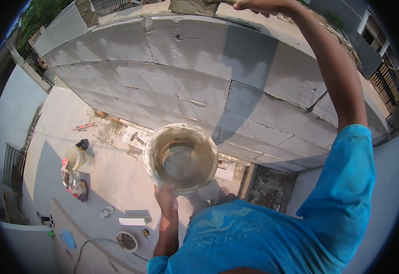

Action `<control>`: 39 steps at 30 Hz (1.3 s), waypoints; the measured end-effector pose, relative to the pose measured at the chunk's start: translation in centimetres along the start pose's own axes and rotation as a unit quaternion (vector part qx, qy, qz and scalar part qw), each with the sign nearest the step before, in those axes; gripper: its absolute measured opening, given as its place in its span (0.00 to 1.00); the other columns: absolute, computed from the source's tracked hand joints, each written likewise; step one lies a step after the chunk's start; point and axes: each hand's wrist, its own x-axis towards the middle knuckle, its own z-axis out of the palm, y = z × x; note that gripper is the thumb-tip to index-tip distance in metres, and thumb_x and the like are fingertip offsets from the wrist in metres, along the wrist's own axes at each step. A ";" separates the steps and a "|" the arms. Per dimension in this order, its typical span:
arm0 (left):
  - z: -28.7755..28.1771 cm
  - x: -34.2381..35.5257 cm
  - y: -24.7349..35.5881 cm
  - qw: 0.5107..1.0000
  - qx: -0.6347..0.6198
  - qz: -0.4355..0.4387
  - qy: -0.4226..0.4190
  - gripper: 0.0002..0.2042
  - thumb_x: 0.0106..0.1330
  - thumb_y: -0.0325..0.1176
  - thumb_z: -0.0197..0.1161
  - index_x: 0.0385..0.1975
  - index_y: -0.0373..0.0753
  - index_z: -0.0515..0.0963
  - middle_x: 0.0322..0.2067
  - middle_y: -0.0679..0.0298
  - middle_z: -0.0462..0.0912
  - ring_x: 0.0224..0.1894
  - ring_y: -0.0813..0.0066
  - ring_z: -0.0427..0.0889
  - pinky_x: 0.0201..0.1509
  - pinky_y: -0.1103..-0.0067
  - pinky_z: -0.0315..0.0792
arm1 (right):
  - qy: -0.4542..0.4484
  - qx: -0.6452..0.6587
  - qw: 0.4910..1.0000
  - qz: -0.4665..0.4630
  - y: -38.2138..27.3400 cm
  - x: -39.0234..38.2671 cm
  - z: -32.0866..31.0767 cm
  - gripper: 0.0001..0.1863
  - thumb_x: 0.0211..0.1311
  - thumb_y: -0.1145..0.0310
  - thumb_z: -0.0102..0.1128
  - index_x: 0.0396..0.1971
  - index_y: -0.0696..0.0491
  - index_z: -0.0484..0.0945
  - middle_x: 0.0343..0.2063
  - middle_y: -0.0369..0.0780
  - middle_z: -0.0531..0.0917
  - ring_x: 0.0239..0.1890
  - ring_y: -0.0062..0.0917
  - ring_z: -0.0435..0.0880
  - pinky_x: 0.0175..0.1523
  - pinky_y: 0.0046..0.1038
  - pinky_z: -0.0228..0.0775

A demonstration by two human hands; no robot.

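My left hand (166, 199) is closed on the near rim of a round, mortar-crusted bucket (148, 157), which is held up in front of my body. A little wet grey mortar (179, 163) lies at its bottom. Above the top of a wall of large pale lightweight blocks (185, 41), my right hand (265, 6) reaches out with its fingers stretched. Nothing shows in that hand, though the upper frame edge cuts it off. A rough block piece (194, 6) sits on the wall top, left of the right hand.
Down on the floor at left stand a white bucket (86, 162) and a crumpled bag (76, 188). A red spirit level (83, 126) and a hammer (137, 138) lie near the wall's foot. Closer in are a white block (133, 221), a tape measure (145, 233) and a round container (126, 241).
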 end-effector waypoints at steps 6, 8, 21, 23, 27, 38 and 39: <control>-1.0 0.3 0.6 0.999 0.029 0.044 0.003 0.29 0.53 0.18 0.52 0.60 0.36 0.65 0.47 0.57 0.75 0.46 0.63 0.80 0.39 0.70 0.83 | 0.118 -0.047 0.992 -0.026 8.5 -3.7 0.8 0.30 0.59 0.46 0.62 0.53 0.53 0.79 0.42 0.44 0.84 0.42 0.30 0.83 0.45 0.32 0.77; -0.2 1.6 0.8 0.998 0.038 0.044 -0.034 0.29 0.53 0.18 0.53 0.60 0.37 0.65 0.48 0.57 0.75 0.46 0.63 0.81 0.40 0.69 0.83 | 0.260 -0.174 0.940 -0.139 16.7 -6.1 1.4 0.35 0.62 0.37 0.57 0.55 0.53 0.78 0.36 0.47 0.83 0.39 0.31 0.85 0.46 0.35 0.78; 5.9 2.6 1.5 0.985 0.115 0.049 -0.120 0.21 0.55 0.22 0.59 0.52 0.36 0.72 0.38 0.65 0.78 0.35 0.82 0.76 0.30 0.79 0.72 | 0.192 -0.145 0.970 -0.029 4.0 -22.0 10.1 0.23 0.60 0.56 0.64 0.53 0.48 0.77 0.41 0.41 0.86 0.39 0.39 0.86 0.42 0.37 0.75; 7.2 1.9 0.4 0.975 0.119 0.086 -0.169 0.26 0.56 0.22 0.59 0.58 0.32 0.70 0.40 0.64 0.78 0.35 0.82 0.75 0.33 0.81 0.72 | 0.038 -0.124 0.990 0.053 -0.3 -25.4 16.1 0.21 0.58 0.58 0.65 0.52 0.46 0.76 0.40 0.41 0.85 0.37 0.39 0.85 0.38 0.37 0.73; 9.0 -0.6 0.5 0.942 0.269 0.055 -0.195 0.35 0.57 0.19 0.57 0.69 0.28 0.58 0.46 0.59 0.79 0.40 0.82 0.76 0.47 0.81 0.71 | -0.044 -0.162 0.984 0.054 -1.6 -26.4 32.7 0.23 0.58 0.57 0.64 0.52 0.46 0.74 0.35 0.40 0.82 0.33 0.39 0.85 0.37 0.41 0.75; 8.9 -4.2 -3.3 0.878 0.293 0.265 -0.272 0.39 0.59 0.12 0.55 0.73 0.33 0.49 0.74 0.51 0.51 0.73 0.67 0.58 0.64 0.78 0.65 | -0.144 0.116 0.943 0.275 -2.1 -29.6 39.0 0.26 0.62 0.51 0.59 0.54 0.52 0.76 0.36 0.44 0.85 0.33 0.45 0.86 0.39 0.46 0.76; 9.3 -4.5 -3.2 0.880 0.285 0.267 -0.272 0.39 0.59 0.13 0.55 0.73 0.33 0.50 0.74 0.50 0.50 0.72 0.67 0.60 0.62 0.79 0.66 | -0.114 0.207 0.941 0.242 0.3 -30.9 42.0 0.26 0.64 0.49 0.58 0.53 0.53 0.78 0.30 0.41 0.85 0.24 0.34 0.85 0.32 0.38 0.75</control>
